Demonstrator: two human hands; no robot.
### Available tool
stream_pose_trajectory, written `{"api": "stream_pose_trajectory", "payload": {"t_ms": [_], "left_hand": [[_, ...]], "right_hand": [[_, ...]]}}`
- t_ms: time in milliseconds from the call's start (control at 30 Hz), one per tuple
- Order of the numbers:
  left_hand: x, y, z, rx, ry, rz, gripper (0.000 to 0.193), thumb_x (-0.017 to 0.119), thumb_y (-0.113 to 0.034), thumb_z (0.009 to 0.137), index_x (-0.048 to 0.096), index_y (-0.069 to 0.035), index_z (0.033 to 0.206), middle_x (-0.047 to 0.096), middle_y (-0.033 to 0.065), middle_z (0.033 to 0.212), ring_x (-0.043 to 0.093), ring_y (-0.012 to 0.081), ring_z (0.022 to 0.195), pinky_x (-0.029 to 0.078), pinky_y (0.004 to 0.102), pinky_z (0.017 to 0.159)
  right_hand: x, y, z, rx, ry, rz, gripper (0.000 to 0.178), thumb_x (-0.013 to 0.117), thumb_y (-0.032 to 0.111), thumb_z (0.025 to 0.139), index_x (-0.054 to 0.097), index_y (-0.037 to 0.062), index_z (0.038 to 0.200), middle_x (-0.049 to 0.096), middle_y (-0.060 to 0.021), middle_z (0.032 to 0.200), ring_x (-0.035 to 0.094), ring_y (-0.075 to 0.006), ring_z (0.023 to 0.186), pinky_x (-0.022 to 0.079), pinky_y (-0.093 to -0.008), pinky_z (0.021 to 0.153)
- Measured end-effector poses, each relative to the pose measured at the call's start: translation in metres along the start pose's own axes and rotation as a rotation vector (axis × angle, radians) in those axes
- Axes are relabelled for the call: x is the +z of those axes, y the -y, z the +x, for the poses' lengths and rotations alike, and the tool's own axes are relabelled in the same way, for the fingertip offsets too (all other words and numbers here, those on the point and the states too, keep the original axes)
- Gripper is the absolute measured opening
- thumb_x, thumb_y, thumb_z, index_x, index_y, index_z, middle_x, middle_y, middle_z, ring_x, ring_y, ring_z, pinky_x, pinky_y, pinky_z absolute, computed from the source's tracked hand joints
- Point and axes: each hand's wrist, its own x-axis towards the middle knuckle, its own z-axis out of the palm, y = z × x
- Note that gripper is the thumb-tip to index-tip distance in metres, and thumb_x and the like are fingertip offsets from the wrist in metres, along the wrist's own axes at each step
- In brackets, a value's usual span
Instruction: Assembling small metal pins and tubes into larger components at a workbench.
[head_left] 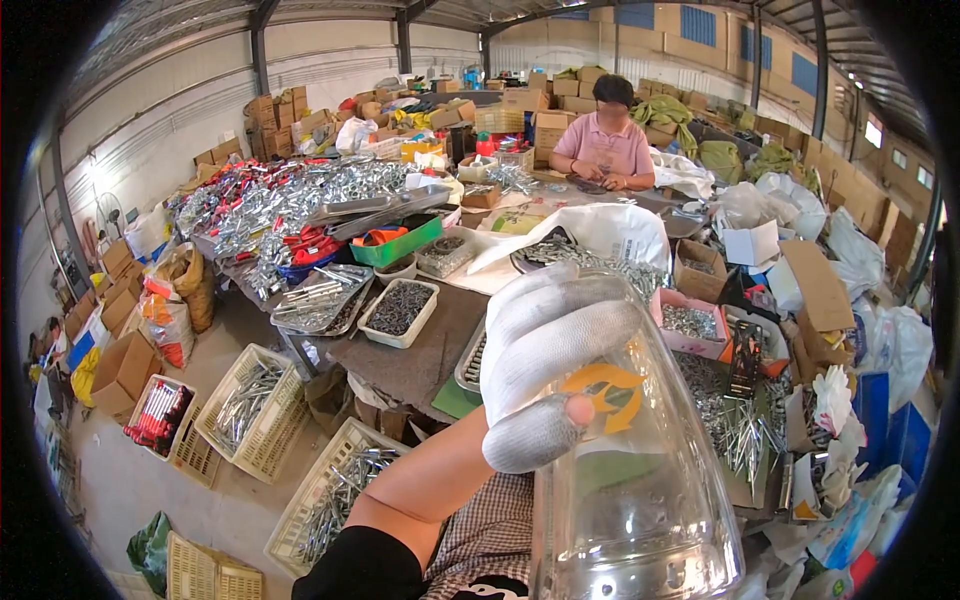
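My left hand [550, 370], in a white knit glove with the thumb tip bare, is closed round a large clear plastic bottle [640, 500]. Orange and green printing shows on the bottle's side, and it fills the lower middle of the view, very close up. My forearm comes up from the lower left out of a black sleeve. My right hand does not show. Beyond the bottle, a white sack [620, 235] lies on the worktable with small metal parts spilling from its mouth. A pink box [690, 322] of small metal parts stands just right of the bottle.
Across the worktable [375, 360] a person in a pink shirt [605, 150] handles something dark. Metal parts heap at the left, near a green tray [398, 245] and a white tray [400, 312] of screws. Crates [255, 410] of metal rods stand on the floor. White gloves [835, 400] lie at right.
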Motion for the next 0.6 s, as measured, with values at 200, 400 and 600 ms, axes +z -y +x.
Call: {"api": "stream_pose_trajectory", "payload": {"t_ms": [200,400,600], "left_hand": [[0.011,0.011,0.004,0.281,-0.151,0.031,0.048,0.054,-0.042,0.089,0.065,0.004,0.099,0.068,0.0234,0.097,0.066,0.0413,0.076,0.052,0.049,0.069],[-0.003,0.006,0.0,0.079,-0.015,0.036,0.053,0.054,-0.044,0.087,0.067,0.006,0.1,0.067,0.0243,0.096,0.065,0.041,0.078,0.051,0.0475,0.072],[-0.008,-0.001,-0.001,-0.06,0.064,0.061,0.057,0.053,-0.047,0.086,0.068,0.006,0.101,0.067,0.0242,0.095,0.065,0.0404,0.082,0.05,0.0473,0.077]], "right_hand": [[0.008,-0.026,0.0,-0.786,-0.22,-1.263,0.03,0.046,0.035,0.093,0.064,0.012,0.102,0.065,-0.0076,0.095,0.056,-0.0249,0.087,0.043,-0.0414,0.076],[0.008,-0.023,0.0,-0.766,-0.18,-1.344,0.03,0.046,0.033,0.093,0.063,0.011,0.102,0.065,-0.0082,0.095,0.056,-0.0249,0.087,0.043,-0.0409,0.076],[0.001,-0.001,-0.002,-0.003,-0.026,-0.038,0.035,0.042,0.035,0.095,0.062,0.0094,0.106,0.065,-0.0101,0.099,0.057,-0.0264,0.091,0.044,-0.0428,0.079]]}}
